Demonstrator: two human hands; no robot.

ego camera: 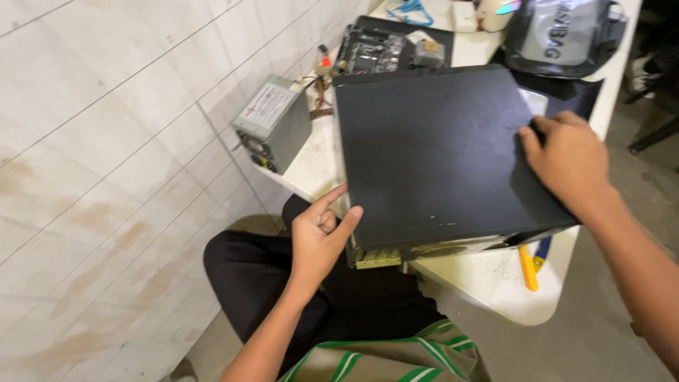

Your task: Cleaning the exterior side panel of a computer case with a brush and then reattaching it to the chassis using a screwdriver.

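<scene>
A black computer case (431, 152) lies flat on a white table (488, 279), its near end overhanging the table edge toward me. My left hand (322, 233) touches the case's near left corner, with thumb and forefinger against its edge and the other fingers curled. My right hand (569, 163) rests palm down on the right side of the top panel, fingertips pressing on it. Neither hand holds a loose thing.
A grey power supply (272, 120) with coloured wires lies at the table's left edge by the tiled wall. A circuit board (371, 49) sits behind the case, a grey bag (562, 32) at the far right. A yellow-handled tool (528, 267) lies under the case's near right corner.
</scene>
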